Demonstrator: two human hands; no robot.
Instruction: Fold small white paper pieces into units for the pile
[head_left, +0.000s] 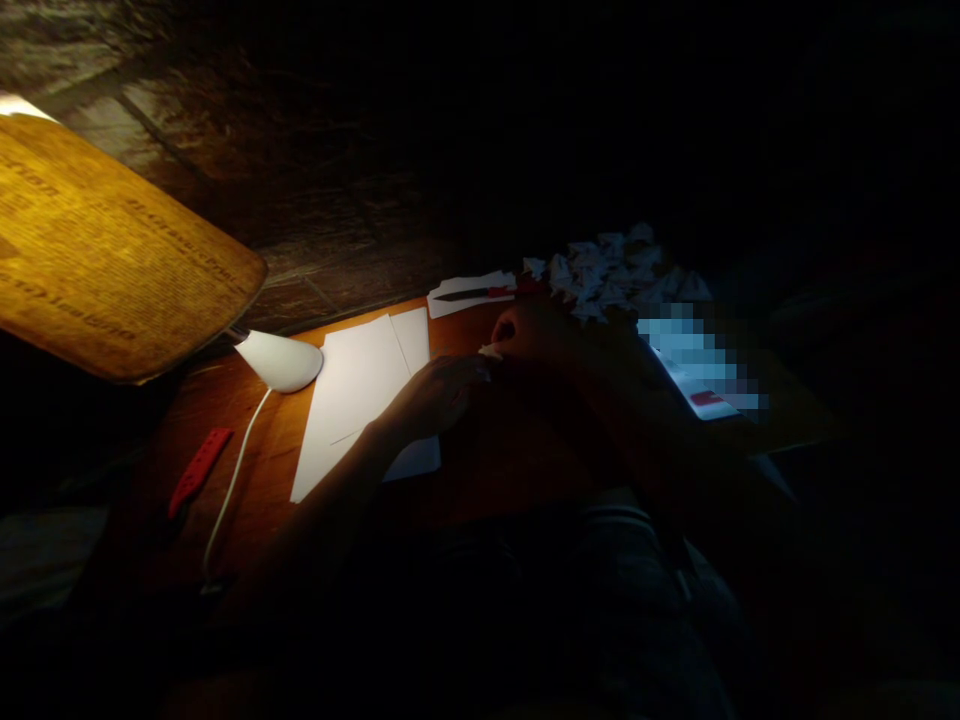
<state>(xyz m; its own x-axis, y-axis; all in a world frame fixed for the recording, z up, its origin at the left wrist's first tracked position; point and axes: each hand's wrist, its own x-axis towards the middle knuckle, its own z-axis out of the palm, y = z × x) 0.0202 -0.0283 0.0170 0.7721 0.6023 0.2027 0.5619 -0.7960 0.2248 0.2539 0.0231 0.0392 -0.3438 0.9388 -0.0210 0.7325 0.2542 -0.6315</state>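
Observation:
Between my hands, over the dim middle of the desk, is a small piece of folded paper (491,352). My left hand (442,392) has its fingers closed at the paper's left side, with the wrist above white sheets. From the right, my right hand (534,338) meets the same piece with bent, closed fingers, mostly in shadow. A stack of white paper sheets (360,375) lies under and beside my left forearm. Beyond the hands, a knife with a dark blade and red handle (469,294) rests on small cut paper pieces (442,308).
Many folded paper pieces (600,270) are heaped at the back right. A lit phone (682,365) lies to their front. At left stand a lamp with a printed shade (127,250) and white base (281,362), its cord (238,470), and a red strap-like object (199,470).

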